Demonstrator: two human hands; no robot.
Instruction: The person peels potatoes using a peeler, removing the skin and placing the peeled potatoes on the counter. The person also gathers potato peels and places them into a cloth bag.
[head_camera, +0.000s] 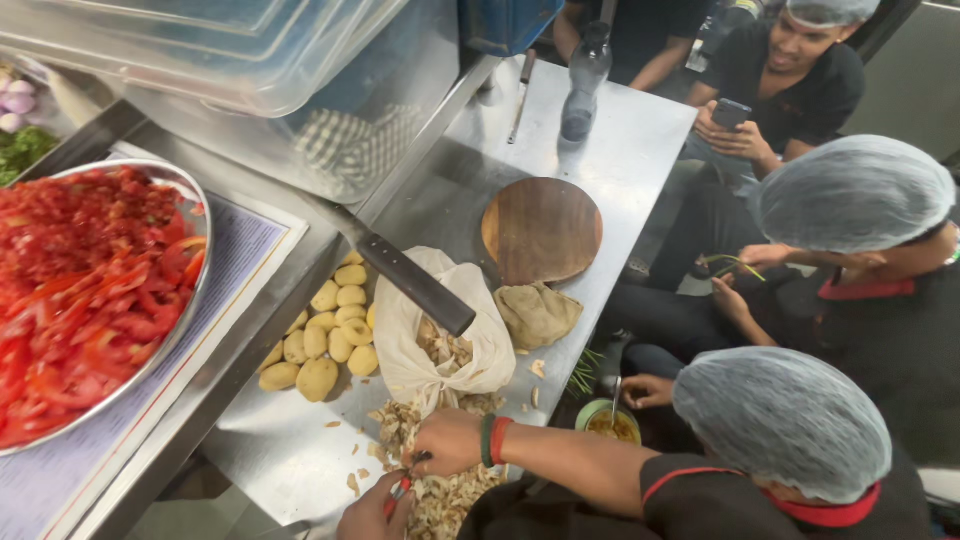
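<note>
Since our own hands aren't in shot, we just see a co-worker's hand (452, 441) closed on the peel pile (452, 497). It looks like light, flaky stuff, so we'd pinch bunches.

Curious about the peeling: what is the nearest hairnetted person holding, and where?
A small red-handled tool, gripped by its handle in the lower hand; the other hand's hold cannot be told.

Chopped tomatoes (80, 290), potatoes (325, 335), wooden board (542, 228)
</note>
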